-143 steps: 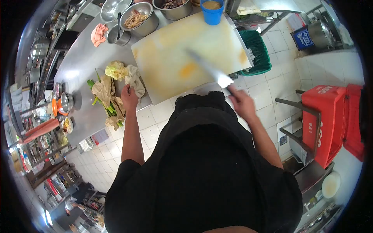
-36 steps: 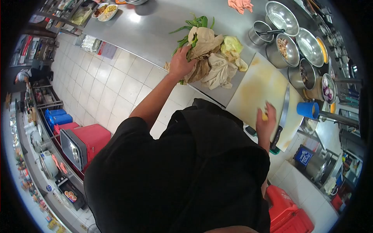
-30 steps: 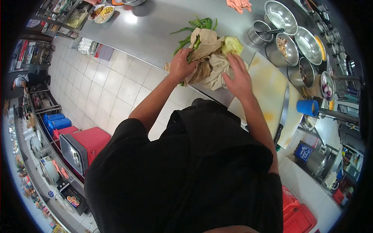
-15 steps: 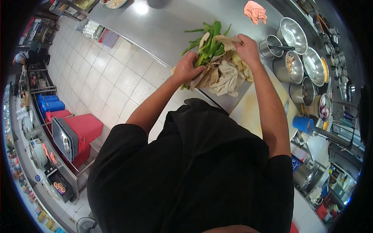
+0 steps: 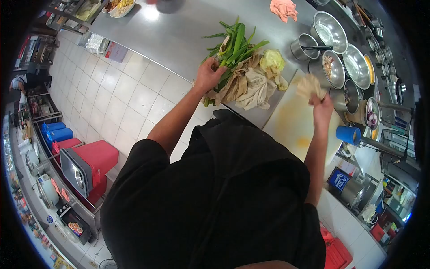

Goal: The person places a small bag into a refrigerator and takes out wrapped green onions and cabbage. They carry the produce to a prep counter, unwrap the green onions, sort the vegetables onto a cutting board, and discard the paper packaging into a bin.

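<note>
A steel counter [image 5: 179, 40] runs through a kitchen with a pale tiled floor [image 5: 130, 89], and a whitish cutting board [image 5: 286, 119] lies on it as the landmark. Left of the board, the green stalks [image 5: 237, 47] spread their leaves over the counter, partly on crumpled brown paper [image 5: 237, 80]. The left hand [image 5: 209, 77] is closed around these stalks, with its fingers curled near their middle. The right hand [image 5: 322, 110] is above the board, pinching a scrap of paper [image 5: 310, 86] that is tan and blurred. Between the stalks and the board lie a pale cloth [image 5: 257, 92] and a yellow-green leafy head [image 5: 272, 60]. Beyond the board's far edge stand a small pot [image 5: 303, 48] with a black handle and several metal bowls and pots [image 5: 329, 31]. A blue cup [image 5: 348, 134] is at the board's right side. A pink cloth [image 5: 283, 9] lies well beyond the board.
</note>
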